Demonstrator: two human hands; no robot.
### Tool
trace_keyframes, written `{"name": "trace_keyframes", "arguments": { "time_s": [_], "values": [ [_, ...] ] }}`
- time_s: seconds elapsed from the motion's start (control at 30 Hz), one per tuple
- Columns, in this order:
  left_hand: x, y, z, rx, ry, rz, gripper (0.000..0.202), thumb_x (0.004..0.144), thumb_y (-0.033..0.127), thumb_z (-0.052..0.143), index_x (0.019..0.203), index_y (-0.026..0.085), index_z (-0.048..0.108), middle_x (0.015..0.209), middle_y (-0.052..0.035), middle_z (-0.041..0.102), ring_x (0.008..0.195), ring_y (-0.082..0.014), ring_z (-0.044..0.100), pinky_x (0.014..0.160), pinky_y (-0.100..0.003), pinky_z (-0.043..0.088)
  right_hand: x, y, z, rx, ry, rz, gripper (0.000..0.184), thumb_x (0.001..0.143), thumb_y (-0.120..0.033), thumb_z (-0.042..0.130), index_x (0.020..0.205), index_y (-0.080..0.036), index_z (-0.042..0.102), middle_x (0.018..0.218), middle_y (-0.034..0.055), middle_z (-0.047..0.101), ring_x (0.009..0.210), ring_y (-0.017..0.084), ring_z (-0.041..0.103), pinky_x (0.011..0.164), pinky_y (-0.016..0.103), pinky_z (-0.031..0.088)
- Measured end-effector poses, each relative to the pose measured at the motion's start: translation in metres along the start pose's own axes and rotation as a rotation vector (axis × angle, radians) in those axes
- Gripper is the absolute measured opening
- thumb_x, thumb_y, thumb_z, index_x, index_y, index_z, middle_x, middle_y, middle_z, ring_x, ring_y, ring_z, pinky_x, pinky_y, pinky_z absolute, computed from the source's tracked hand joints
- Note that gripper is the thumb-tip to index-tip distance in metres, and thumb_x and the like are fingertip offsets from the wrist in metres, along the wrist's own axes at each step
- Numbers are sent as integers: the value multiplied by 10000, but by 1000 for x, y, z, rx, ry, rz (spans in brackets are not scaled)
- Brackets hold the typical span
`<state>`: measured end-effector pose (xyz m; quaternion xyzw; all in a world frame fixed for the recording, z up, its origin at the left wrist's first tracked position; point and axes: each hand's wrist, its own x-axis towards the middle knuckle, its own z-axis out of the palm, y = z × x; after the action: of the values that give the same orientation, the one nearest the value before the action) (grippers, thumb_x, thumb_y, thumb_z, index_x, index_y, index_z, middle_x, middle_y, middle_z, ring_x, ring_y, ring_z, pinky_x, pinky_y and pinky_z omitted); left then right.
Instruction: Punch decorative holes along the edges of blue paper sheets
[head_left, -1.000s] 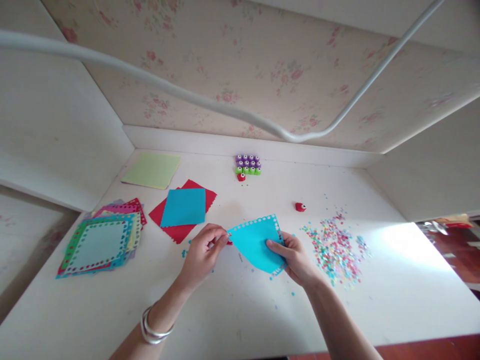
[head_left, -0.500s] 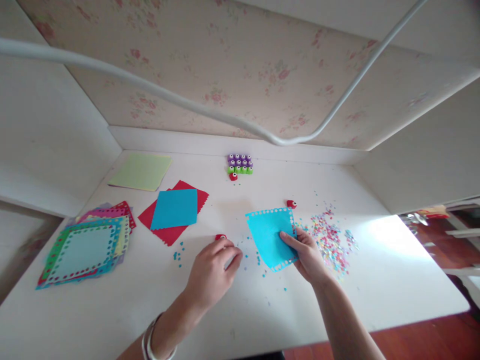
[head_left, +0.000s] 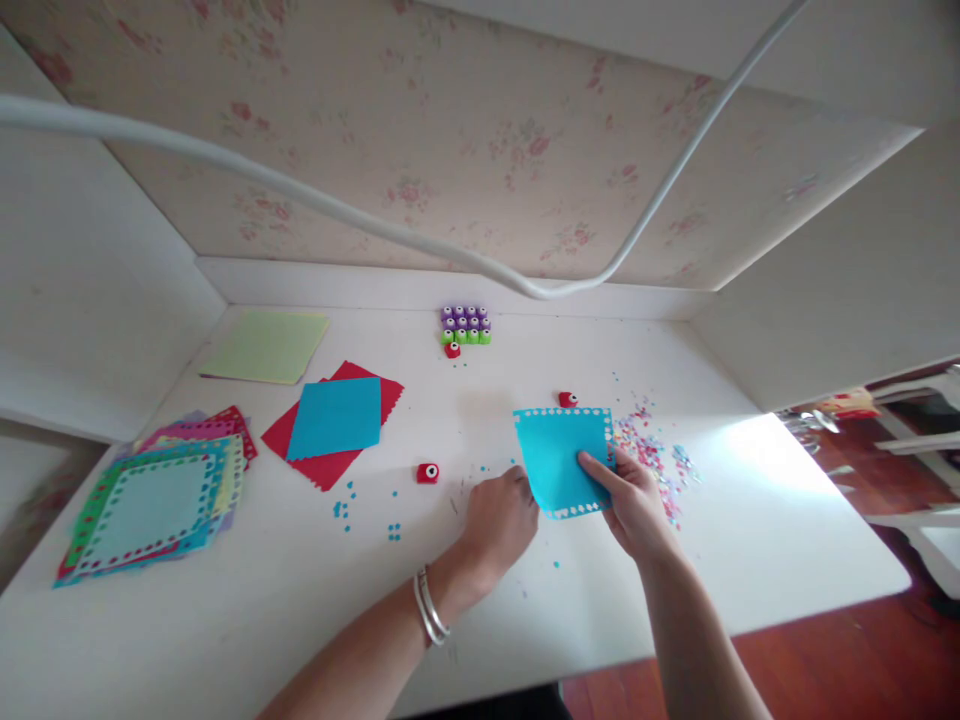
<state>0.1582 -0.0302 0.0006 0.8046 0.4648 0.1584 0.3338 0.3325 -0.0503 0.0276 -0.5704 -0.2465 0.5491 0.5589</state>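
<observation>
A blue sheet of paper (head_left: 559, 455) with rows of punched holes along its top, right and bottom edges is held up above the table. My right hand (head_left: 630, 500) grips its right side, thumb on top. My left hand (head_left: 499, 525) is closed beside the sheet's lower left edge; its fingertips are hidden, so I cannot tell what they hold. Left of that hand a red craft punch (head_left: 427, 473) rests on the table. Behind the sheet lies another red punch (head_left: 568, 399). Small blue punched-out pieces (head_left: 394, 531) are scattered near my left hand.
Purple and green punches (head_left: 466, 322) stand in rows near the wall, with a red punch (head_left: 452, 349) in front. At left lie punched sheets (head_left: 150, 510), a pale green stack (head_left: 266, 345), and blue paper (head_left: 337, 415) over red paper (head_left: 390, 395). Confetti (head_left: 652, 450) covers the right side.
My left hand has moved right, away from the red punch, to the sheet's left edge, uncovering the punch and blue pieces. The blue sheet has turned slightly in my right hand.
</observation>
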Motion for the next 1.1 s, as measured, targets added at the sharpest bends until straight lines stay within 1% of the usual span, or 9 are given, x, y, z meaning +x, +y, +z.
{"name": "trace_keyframes", "arguments": {
  "time_s": [0.1,0.17,0.23,0.27,0.37,0.43,0.6,0.73,1.1],
  "values": [
    [-32,-21,-20,5,54,2,134,915,237,572,843,211,682,897,-47,704,819,-196,686,755,-303,527,2,9,3,-66,-19,5,308,735,-378,818,961,-202,704,845,33,736,645,162,657,633,283,564],
    [-52,-39,-36,-38,221,83,132,927,274,573,840,214,652,866,-36,674,828,-175,662,789,-295,526,4,17,9,-121,-41,6,319,745,-414,802,963,-206,696,857,35,734,677,184,661,658,313,564],
    [-65,-60,-53,-22,390,123,116,940,245,546,1002,218,641,986,-64,659,961,-196,641,889,-328,517,4,26,18,-188,-72,-2,315,762,-442,778,949,-206,689,843,34,728,693,197,655,650,321,553],
    [-68,-71,-60,26,442,101,207,937,241,550,1133,218,611,1084,-87,642,1046,-218,617,942,-361,503,5,31,23,-224,-82,-10,315,768,-454,768,940,-203,686,828,34,722,693,200,649,639,318,545],
    [-64,-101,-76,166,442,58,454,909,286,605,1346,226,499,1277,-122,575,1175,-277,546,968,-433,494,4,44,39,-316,-92,-12,356,774,-501,741,933,-188,682,806,37,710,677,200,632,604,308,523],
    [-58,-113,-80,219,385,84,436,912,289,606,1337,248,520,1286,-105,590,1148,-276,558,954,-445,498,4,50,48,-343,-92,3,384,767,-530,731,916,-180,678,794,37,705,652,192,620,581,300,512],
    [-52,-116,-76,149,347,76,240,932,264,579,1164,241,635,1109,-64,691,1009,-223,633,893,-385,531,2,59,59,-331,-133,30,390,790,-539,700,950,-185,665,770,26,690,612,171,603,544,279,492],
    [-53,-114,-77,81,404,46,258,903,297,629,1152,233,646,1059,-61,712,967,-217,669,869,-358,551,1,60,63,-354,-136,25,361,803,-533,688,912,-191,655,734,8,669,583,152,584,537,272,493],
    [-51,-118,-77,70,374,51,291,891,301,653,1177,248,649,1052,-58,722,964,-228,663,862,-383,553,2,60,68,-352,-155,53,338,812,-523,680,905,-200,643,729,5,664,583,147,586,525,264,488]
  ]
}}
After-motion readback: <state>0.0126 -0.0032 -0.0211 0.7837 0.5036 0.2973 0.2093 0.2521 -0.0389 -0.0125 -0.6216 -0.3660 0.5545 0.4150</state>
